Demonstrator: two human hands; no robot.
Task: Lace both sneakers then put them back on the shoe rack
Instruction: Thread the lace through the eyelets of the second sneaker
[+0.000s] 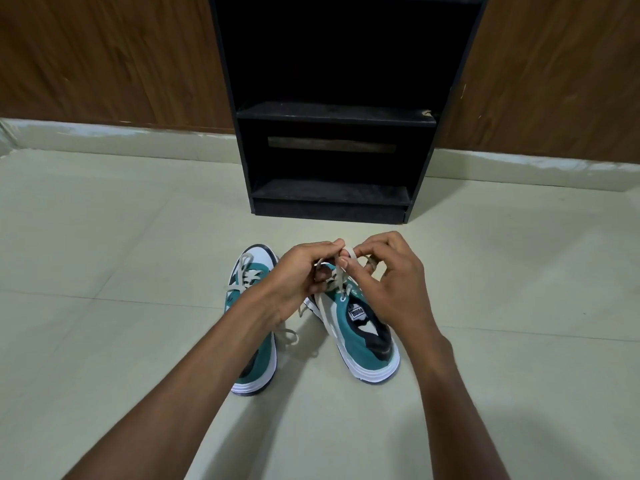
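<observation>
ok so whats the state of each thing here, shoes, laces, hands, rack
right sneaker: on the floor, lace ends held up over it by both hands
left sneaker: on the floor, untouched, lace lying loose
lace: pinched, pulled up from the top eyelets
left hand: shut on the lace
right hand: shut on the lace
shoe rack: upright against the wall, visible shelves hold no shoes

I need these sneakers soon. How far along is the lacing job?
The left sneaker looks laced, though its lace ends lie loose, apparently untied. In hand: the left hand and right hand pinch the lace of the right sneaker, seemingly at its upper eyelets. Left: finishing it, then setting both on the black shoe rack, whose visible shelves hold nothing.
</observation>
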